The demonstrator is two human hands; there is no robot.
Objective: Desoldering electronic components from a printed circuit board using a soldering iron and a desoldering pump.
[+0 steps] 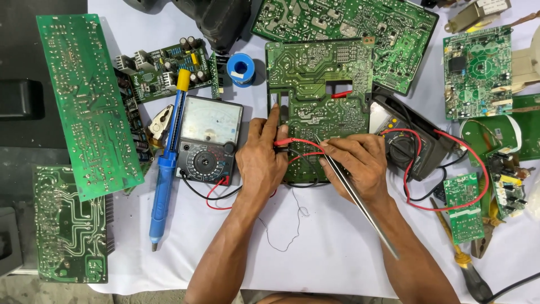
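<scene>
A green circuit board (318, 84) lies solder side up in the middle of the white-covered table. My left hand (260, 160) rests on its lower left edge, fingers stretched up the board, with a red probe lead (298, 142) running from under its fingers. My right hand (355, 166) sits at the board's lower right and holds a long thin metal rod (360, 200) like a pen, its tip touching the board near the red lead.
An analog multimeter (208, 141) and a blue desoldering pump (167, 163) lie left of my hands. A dark digital meter (413, 143) with red and black leads sits right. Several other green boards (84, 101) surround them; a blue solder spool (243, 68) is behind.
</scene>
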